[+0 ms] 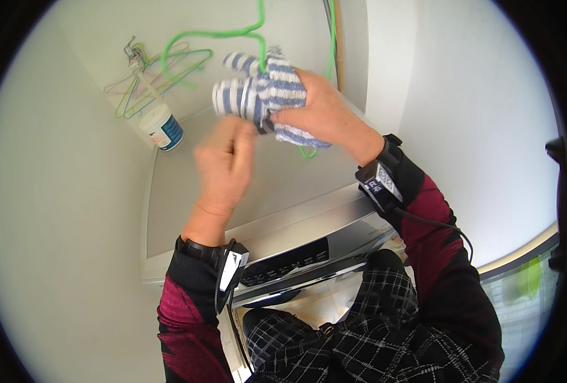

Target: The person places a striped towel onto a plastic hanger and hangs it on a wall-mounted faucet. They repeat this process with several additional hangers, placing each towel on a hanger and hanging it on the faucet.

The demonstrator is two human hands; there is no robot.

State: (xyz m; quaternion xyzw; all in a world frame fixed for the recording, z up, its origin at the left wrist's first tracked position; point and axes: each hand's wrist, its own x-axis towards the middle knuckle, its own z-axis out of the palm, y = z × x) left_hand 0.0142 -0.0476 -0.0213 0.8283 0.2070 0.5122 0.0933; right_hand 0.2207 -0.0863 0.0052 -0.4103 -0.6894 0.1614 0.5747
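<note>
My right hand (325, 112) is closed around a blue-and-white striped piece of terry cloth (287, 89), with the thumb on its near side. The cloth is bunched up, and its loose ends stick out to the left. A bent green wire (262, 45), like that of a coated hanger, runs down into the cloth; a small green loop shows below it. My left hand (226, 156), blurred by motion, is just below the cloth's left part with its fingers curled in. What those fingers hold, if anything, I cannot make out. A small dark bit (265, 125) shows between the hands, under the cloth.
Below my hands is the grey top of a washing machine (277, 179), its dark control panel (290, 258) facing me. A white tub with a blue label (162, 127) stands at its back left. Thin coloured hangers (133, 89) hang from a tap (130, 51) on the wall.
</note>
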